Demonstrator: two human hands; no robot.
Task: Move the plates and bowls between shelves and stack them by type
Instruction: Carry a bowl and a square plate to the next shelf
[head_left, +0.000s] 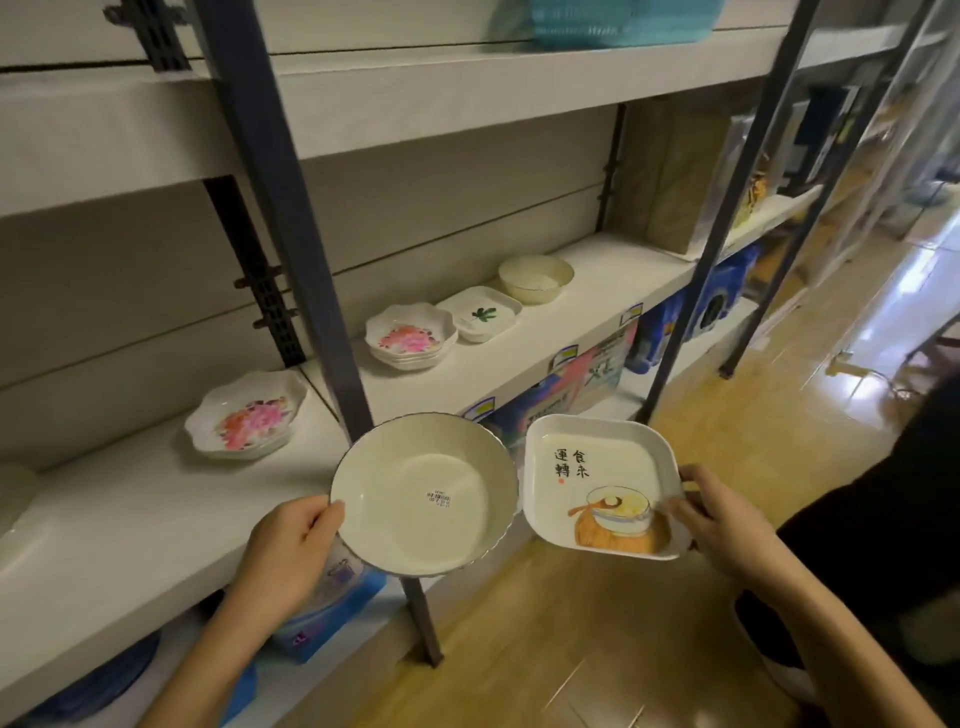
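My left hand (288, 545) grips the left rim of a round cream bowl (415, 488) with a barcode sticker inside. My right hand (719, 519) holds the right edge of a square white plate (597, 483) painted with characters and a bowl picture. Both dishes hang in front of the white middle shelf (597, 291). On that shelf lie a flower-patterned scalloped plate (247, 415), a stack of flowered scalloped bowls (410, 335), a small square dish with a green leaf (480, 314) and a plain cream bowl (535, 278).
A dark metal upright (291, 218) stands just behind the round bowl; a second upright (727, 218) is to the right. Blue packages (670, 332) fill the lower shelf. A teal basket (618, 21) sits on top. Wooden floor (623, 623) lies below.
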